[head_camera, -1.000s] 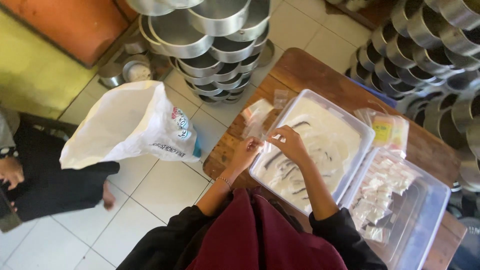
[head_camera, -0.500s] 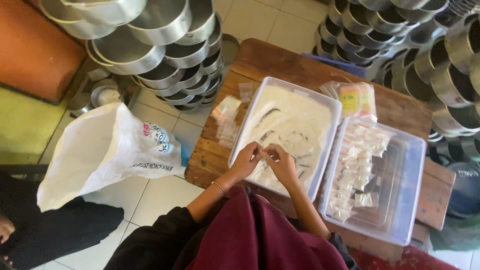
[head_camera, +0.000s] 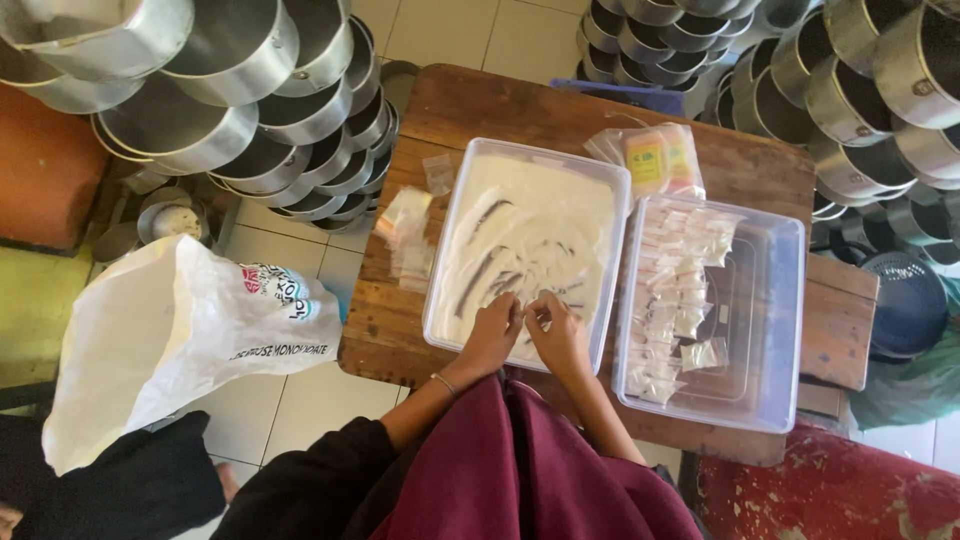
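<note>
- The clear rectangular plastic tub of white powder sat on the brown wooden table.
- The left hand and right hand met over the tub's near edge, fingertips pressed together; what they pinched could not be told.
- Right of the tub, a clear plastic box held small filled packets.
- Left of the tub lay empty sachets; beyond, a white sack.

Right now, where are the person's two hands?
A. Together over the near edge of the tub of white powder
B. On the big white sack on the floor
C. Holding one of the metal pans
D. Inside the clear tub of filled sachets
A. The left hand and the right hand meet, fingertips close together, over the near edge of the tub of white powder; the clear tub of filled sachets lies to their right, untouched.
</note>
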